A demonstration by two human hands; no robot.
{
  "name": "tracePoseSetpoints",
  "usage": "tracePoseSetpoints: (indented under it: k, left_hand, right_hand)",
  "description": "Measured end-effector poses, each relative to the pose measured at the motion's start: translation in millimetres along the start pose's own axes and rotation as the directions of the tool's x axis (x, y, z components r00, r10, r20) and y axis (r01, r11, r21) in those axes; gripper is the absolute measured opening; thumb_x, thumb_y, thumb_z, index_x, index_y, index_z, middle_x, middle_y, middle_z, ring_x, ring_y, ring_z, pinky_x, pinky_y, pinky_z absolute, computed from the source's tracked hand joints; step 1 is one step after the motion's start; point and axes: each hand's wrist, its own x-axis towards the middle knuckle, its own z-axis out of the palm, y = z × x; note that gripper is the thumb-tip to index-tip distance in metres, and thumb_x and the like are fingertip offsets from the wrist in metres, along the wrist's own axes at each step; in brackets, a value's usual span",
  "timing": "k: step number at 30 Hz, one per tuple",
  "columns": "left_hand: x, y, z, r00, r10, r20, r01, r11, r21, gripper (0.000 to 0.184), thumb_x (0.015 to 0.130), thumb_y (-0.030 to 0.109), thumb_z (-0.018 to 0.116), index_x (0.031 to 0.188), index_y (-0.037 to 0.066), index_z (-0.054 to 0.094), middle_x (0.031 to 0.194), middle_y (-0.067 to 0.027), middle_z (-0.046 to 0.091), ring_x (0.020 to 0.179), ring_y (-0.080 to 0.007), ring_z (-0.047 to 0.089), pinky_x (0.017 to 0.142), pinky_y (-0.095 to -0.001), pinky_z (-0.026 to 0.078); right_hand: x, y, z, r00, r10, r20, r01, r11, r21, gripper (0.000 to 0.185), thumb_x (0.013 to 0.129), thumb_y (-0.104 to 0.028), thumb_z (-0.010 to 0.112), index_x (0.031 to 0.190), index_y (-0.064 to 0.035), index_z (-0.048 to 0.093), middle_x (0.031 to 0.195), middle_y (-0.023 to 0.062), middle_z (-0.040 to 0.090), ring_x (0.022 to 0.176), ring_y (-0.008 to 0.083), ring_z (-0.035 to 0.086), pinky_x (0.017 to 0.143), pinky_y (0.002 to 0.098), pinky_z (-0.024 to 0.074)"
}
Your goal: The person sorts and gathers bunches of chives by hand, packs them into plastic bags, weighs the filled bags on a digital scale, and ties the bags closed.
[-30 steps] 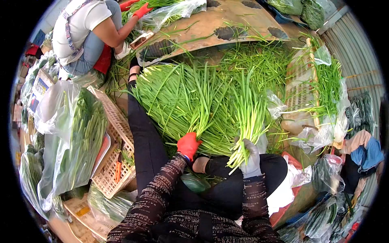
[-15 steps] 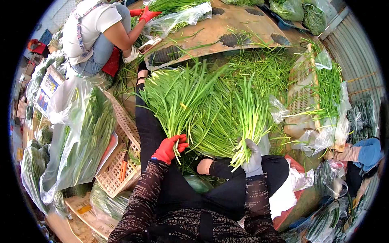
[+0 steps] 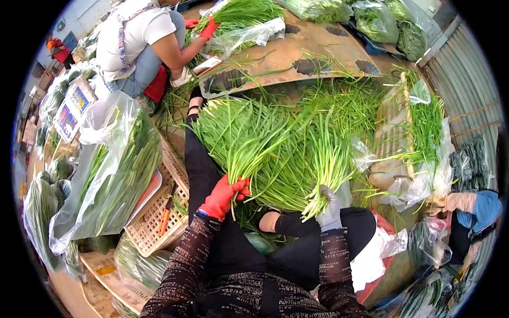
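Observation:
In a red glove, my left hand [image 3: 225,196] is closed around the lower stems of a few garlic chives [image 3: 248,146], whose leaves fan upward over a pile. My right hand [image 3: 330,208], in a grey glove, grips a thicker bunch of garlic chives [image 3: 327,159] near its pale stem ends. That bunch stands with its leaf tips pointing away from me. Between and beyond both hands lies a broad heap of loose garlic chives [image 3: 283,177], spread in front of my crossed legs. The heap hides the surface beneath it.
At my left stand a cream plastic crate [image 3: 154,236] with an orange-handled knife [image 3: 164,221] and a large plastic bag of greens [image 3: 114,175]. A person in red gloves [image 3: 139,45] squats at upper left. A crate [image 3: 389,132] lies right, beyond scattered chives.
My left hand has shifted slightly to the right with its chives, and the leaves lean more over the pile. My right hand still grips its bunch. The view has turned a little.

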Motion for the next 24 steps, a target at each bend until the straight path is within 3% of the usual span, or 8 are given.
tracePoseSetpoints:
  k: [4,8,13,16,19,20,21,24]
  left_hand:
    - [-20.2,19.2,19.8,0.941,0.333,0.061,-0.291,0.887,-0.358,0.025,0.084,0.012,0.058,0.106,0.005,0.049,0.077,0.0014,0.051,0.053,-0.0068,0.043,0.048,-0.0189,0.035]
    - [-6.6,32.1,0.4,0.939,0.311,0.148,-0.131,0.719,-0.682,0.035,0.091,0.020,0.049,0.123,0.007,0.043,0.064,0.0046,0.038,0.045,-0.0030,0.032,0.043,-0.0186,0.028]
    - [-13.7,29.4,20.9,0.960,0.214,0.180,-0.109,0.878,-0.466,0.040,0.092,0.033,0.047,0.120,0.004,0.048,0.058,0.0067,0.036,0.043,-0.0058,0.032,0.043,-0.0205,0.031]
    - [-13.5,-7.7,44.2,0.987,-0.012,0.162,0.063,0.948,-0.312,0.040,0.089,0.034,0.051,0.116,0.004,0.051,0.082,-0.0028,0.060,0.062,-0.0140,0.055,0.060,-0.0267,0.047]
    - [-5.9,-61.1,33.9,0.930,-0.058,0.364,0.174,0.939,-0.295,0.041,0.089,0.034,0.051,0.118,0.006,0.049,0.104,-0.0067,0.059,0.094,-0.0194,0.058,0.079,-0.0360,0.049]
    - [-4.0,-78.7,36.0,0.928,-0.210,0.307,0.310,0.893,-0.327,0.051,0.087,0.042,0.051,0.125,0.009,0.044,0.116,-0.0090,0.054,0.096,-0.0247,0.056,0.083,-0.0414,0.045]
    - [-8.4,-81.0,39.6,0.909,-0.243,0.338,0.373,0.835,-0.405,0.054,0.087,0.046,0.049,0.126,0.010,0.042,0.118,-0.0083,0.054,0.098,-0.0250,0.055,0.085,-0.0418,0.044]
    - [-18.0,-78.6,46.2,0.895,-0.189,0.404,0.382,0.792,-0.476,0.064,0.085,0.056,0.044,0.129,0.010,0.040,0.121,-0.0087,0.052,0.104,-0.0263,0.052,0.090,-0.0422,0.041]
  right_hand:
    - [-5.9,-5.1,10.8,0.998,0.057,-0.003,-0.056,0.996,0.074,0.026,0.085,-0.012,0.047,0.105,0.0046,0.052,0.093,0.0192,0.061,0.067,0.0278,0.063,0.058,0.0398,0.0565]
    - [-9.6,0.6,30.2,0.972,-0.202,-0.118,0.182,0.970,-0.160,0.022,0.081,-0.009,0.049,0.097,0.0047,0.056,0.088,0.0128,0.061,0.068,0.0213,0.060,0.060,0.0331,0.0534]
    - [-22.2,10.1,46.4,0.958,-0.285,-0.020,0.263,0.907,-0.329,0.022,0.077,-0.003,0.055,0.097,0.0052,0.058,0.086,0.0095,0.061,0.071,0.0162,0.060,0.063,0.0285,0.0509]
    - [-41.0,28.5,73.9,0.976,-0.193,0.098,0.216,0.847,-0.487,0.021,0.077,-0.001,0.056,0.097,0.0047,0.058,0.085,0.0084,0.062,0.073,0.0150,0.060,0.066,0.0263,0.0486]
    - [-39.3,70.4,73.3,1.000,-0.007,0.028,0.020,0.862,-0.506,0.028,0.076,-0.004,0.063,0.101,0.0039,0.056,0.088,0.0068,0.062,0.074,0.0135,0.059,0.069,0.0260,0.0472]
    - [-37.4,86.7,66.5,0.998,0.061,0.017,-0.043,0.849,-0.527,0.031,0.075,-0.005,0.065,0.104,0.0033,0.054,0.090,0.0063,0.061,0.076,0.0125,0.058,0.071,0.0261,0.0468]
    - [-38.3,104.2,66.8,0.999,-0.018,0.050,0.040,0.869,-0.493,0.035,0.077,-0.010,0.066,0.107,0.0013,0.053,0.096,0.0057,0.060,0.082,0.0115,0.057,0.074,0.0253,0.0448]
    - [-32.8,123.1,53.2,0.991,-0.131,0.025,0.085,0.475,-0.876,0.045,0.085,-0.034,0.057,0.111,0.0012,0.049,0.100,0.0127,0.059,0.089,0.0235,0.055,0.078,0.0343,0.0423]
